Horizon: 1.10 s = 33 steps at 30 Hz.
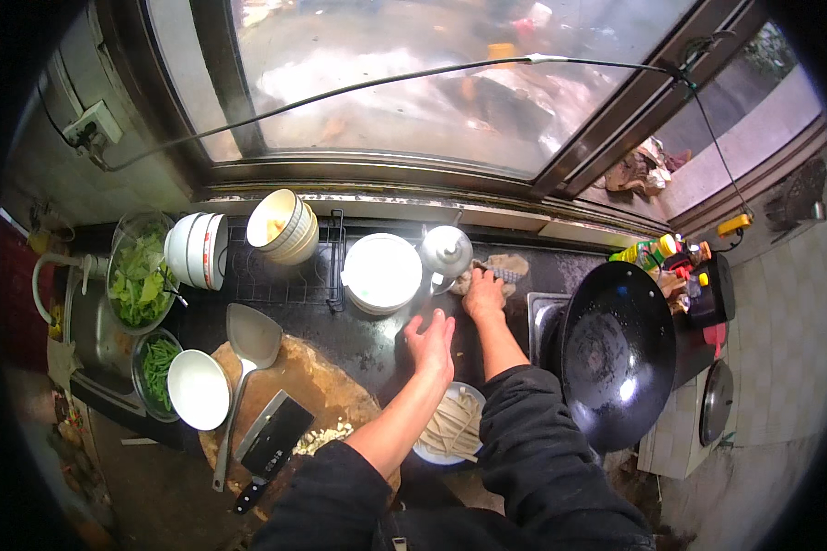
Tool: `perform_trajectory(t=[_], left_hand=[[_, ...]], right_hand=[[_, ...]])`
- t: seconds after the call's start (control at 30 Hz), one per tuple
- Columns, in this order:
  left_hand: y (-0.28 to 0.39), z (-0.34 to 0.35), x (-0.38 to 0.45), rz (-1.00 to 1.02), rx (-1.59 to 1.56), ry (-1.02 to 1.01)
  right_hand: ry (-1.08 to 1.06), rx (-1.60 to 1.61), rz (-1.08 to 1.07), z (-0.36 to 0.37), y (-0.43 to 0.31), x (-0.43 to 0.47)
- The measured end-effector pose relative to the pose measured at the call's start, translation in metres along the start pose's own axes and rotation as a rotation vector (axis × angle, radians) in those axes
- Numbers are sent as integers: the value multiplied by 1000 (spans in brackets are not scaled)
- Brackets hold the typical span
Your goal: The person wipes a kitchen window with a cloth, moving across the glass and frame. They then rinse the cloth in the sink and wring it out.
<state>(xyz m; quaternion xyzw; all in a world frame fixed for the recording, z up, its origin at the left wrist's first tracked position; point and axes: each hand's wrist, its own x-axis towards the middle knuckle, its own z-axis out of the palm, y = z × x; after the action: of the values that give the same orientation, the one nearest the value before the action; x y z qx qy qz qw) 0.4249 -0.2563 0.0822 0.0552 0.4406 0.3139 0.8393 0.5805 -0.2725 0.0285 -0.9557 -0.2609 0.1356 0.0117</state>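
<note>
My right hand (485,297) is on a crumpled brown and grey rag (513,264) at the back of the dark counter, its fingers bent over the cloth. Close to its left stands a metal kettle (446,249) with a domed lid. My left hand (431,346) is held over the counter with nothing in it, thumb and fingers apart. Behind that hand sits a stack of white dishes (383,270). Below my forearms, a plate of flat pale noodles (453,425) is partly covered by my right sleeve.
A black wok (617,351) stands on the stove at right, with bottles (679,268) behind. On the round chopping board (331,372) are a cleaver (273,430), a spatula (251,341) and chopped garlic (322,435). Bowls (286,231), leafy greens (138,282) and green beans (157,372) are at left.
</note>
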Motion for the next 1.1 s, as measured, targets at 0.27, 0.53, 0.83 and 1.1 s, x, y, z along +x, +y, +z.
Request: perform_trajectory(t=[0.27,0.53,0.83,1.1], left_hand=[[60,-37,-45,149,109,-92],[26,-145,-158,-489,567,-131],[-57,-227,-157,-96,588,-17],[-74,-219,-131,44,576,36]], right_hand=[[-340,31,-233,-50,-17,-86],[-266,129,-241,-32,-13,-141],[-195,14,-230,-7,-7,-137],[-66,213,-33,-13,24,-129]])
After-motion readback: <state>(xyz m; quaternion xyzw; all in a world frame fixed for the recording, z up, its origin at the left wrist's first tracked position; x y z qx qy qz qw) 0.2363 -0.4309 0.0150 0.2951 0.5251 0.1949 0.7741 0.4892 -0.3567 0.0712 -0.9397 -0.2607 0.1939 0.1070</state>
